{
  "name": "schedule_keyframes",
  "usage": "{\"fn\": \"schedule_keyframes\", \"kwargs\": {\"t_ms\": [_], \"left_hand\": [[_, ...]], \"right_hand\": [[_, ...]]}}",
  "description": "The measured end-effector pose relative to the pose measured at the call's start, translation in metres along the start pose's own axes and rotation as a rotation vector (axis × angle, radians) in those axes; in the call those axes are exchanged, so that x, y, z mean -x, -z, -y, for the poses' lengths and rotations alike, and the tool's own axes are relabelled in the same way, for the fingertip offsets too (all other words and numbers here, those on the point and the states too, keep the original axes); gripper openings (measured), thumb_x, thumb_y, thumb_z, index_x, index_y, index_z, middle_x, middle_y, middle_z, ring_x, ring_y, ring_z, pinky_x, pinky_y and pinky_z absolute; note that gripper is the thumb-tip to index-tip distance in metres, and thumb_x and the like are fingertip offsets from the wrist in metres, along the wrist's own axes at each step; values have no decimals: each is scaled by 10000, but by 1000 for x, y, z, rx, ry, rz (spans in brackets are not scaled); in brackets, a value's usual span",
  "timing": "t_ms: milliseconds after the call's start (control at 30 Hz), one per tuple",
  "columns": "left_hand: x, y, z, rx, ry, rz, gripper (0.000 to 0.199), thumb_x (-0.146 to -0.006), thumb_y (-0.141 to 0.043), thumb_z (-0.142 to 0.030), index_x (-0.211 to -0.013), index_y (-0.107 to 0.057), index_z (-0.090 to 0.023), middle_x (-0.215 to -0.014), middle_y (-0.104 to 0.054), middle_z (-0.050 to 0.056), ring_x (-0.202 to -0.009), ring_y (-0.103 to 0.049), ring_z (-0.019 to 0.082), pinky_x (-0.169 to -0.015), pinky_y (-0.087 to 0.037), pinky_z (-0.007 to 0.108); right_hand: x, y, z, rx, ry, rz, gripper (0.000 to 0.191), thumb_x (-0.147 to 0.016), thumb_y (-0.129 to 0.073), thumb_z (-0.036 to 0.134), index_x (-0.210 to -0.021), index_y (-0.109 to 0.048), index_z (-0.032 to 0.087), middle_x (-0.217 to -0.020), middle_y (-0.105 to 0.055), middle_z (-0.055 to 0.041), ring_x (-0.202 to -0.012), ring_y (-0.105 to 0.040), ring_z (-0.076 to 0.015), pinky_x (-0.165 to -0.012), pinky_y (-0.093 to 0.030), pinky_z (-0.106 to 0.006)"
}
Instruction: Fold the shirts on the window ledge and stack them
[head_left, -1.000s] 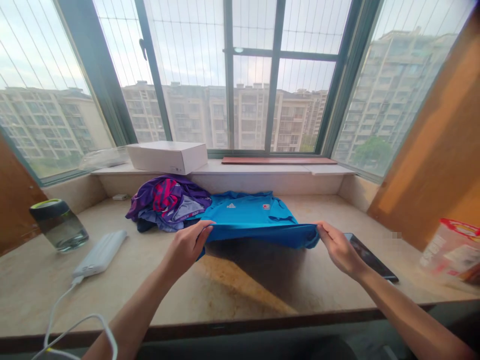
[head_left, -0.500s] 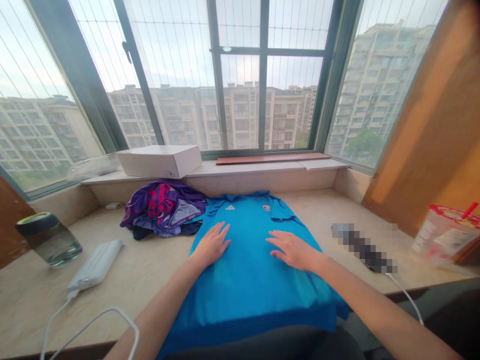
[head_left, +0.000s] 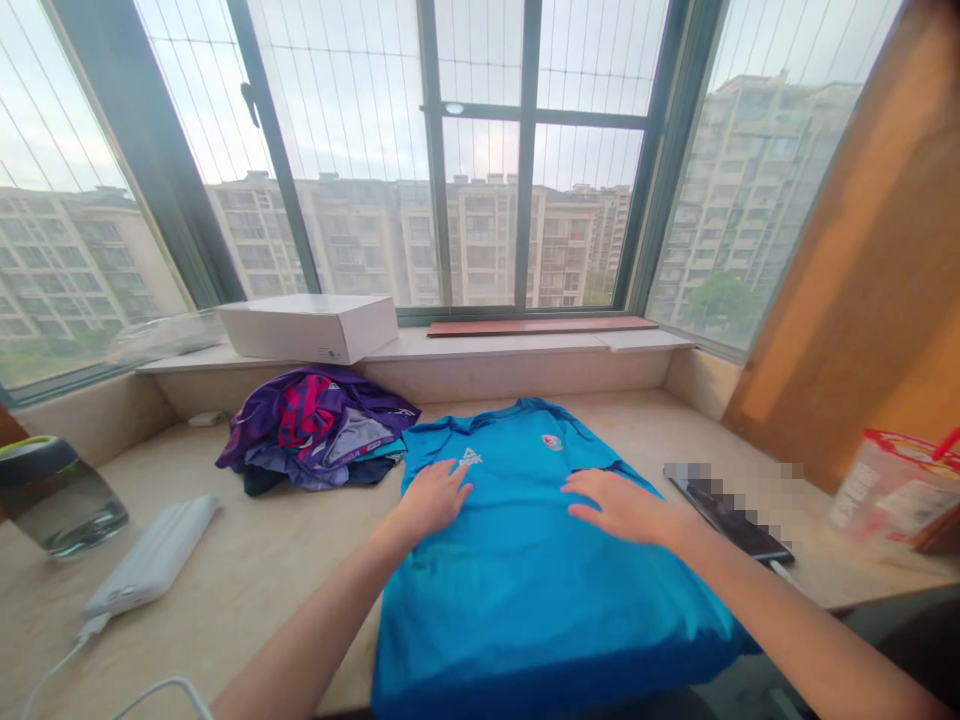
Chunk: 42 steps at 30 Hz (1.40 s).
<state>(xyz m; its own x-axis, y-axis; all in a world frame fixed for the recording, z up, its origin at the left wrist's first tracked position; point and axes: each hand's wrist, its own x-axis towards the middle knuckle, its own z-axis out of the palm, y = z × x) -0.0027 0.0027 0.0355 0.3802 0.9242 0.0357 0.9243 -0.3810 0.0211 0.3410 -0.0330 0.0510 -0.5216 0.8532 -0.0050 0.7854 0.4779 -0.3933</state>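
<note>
A blue short-sleeved shirt (head_left: 517,570) lies spread on the stone counter, collar toward the window, its lower edge hanging over the front. Two small emblems show on its chest. My left hand (head_left: 436,496) rests on the shirt's left side, fingers outstretched beside the white logo. On the opposite side, my right hand (head_left: 619,507) lies on the cloth with its fingers extended, just below the round badge. Neither hand grips anything. Left of the shirt's collar sits a crumpled heap of purple, red and grey clothes (head_left: 322,430).
A white box (head_left: 300,330) stands on the window ledge. At left are a dark-lidded bottle (head_left: 60,500) and a white power bank (head_left: 154,555) with its cable. A phone (head_left: 731,520) on a cable and a plastic drink cup (head_left: 885,490) with a red rim are at right.
The shirt's top has shifted slightly right, and its left shoulder sits apart from the clothes heap more clearly. Both hands have moved a little right with it. The view has turned slightly.
</note>
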Motion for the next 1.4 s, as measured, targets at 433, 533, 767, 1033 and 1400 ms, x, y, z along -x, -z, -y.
{"fn": "schedule_keyframes", "kwargs": {"t_ms": [433, 533, 767, 1033, 1400], "left_hand": [[-104, -19, 68, -112, 304, -46, 576, -1008, -329, -436, -1493, -450, -150, -1580, -370, 228, -1462, -321, 408, -1128, -246, 619], [-118, -13, 56, -158, 342, -128, 540, -977, -383, -325, -1452, -496, -95, -1562, -386, 253, -1458, -306, 424, -1144, -190, 621], [-124, -32, 8, -125, 265, -105, 478, -973, -382, -366, -1180, -712, -89, -1232, -674, 261, -1238, -566, 396, -1093, -310, 553], [-165, -32, 53, -41, 332, -31, 639, -1006, -242, -458, -1520, -405, -115, -1546, -418, 236, -1440, -385, 376, -1115, -310, 585], [-83, -28, 14, -60, 30, 4, 687, -1002, -298, -523, -1533, -396, -99, -1606, -324, 187, -1506, -258, 354, -1212, -182, 543]], "right_hand": [[-78, -2, -53, 276, -335, -356, 411, -1040, -375, 375, -1280, -662, 204, -1385, -621, -142, -1338, -505, -295, -1131, -326, -449], [-72, -2, -66, 266, -323, -322, 476, -991, -480, 471, -1360, -605, 197, -1417, -597, -143, -1327, -519, -307, -1110, -362, -462], [-64, -3, -68, 162, -268, -198, 572, -913, -573, 476, -1405, -576, 186, -1451, -566, -152, -1279, -568, -342, -1067, -434, -478], [-66, 0, -76, 238, -336, -194, 338, -961, -518, 425, -1156, -728, 246, -1322, -667, -115, -1175, -636, -318, -959, -482, -397], [-64, 11, -91, 337, -676, -618, 486, -1045, -299, 379, -1076, -740, 176, -1135, -678, -190, -1064, -620, -328, -845, -479, -417]]}}
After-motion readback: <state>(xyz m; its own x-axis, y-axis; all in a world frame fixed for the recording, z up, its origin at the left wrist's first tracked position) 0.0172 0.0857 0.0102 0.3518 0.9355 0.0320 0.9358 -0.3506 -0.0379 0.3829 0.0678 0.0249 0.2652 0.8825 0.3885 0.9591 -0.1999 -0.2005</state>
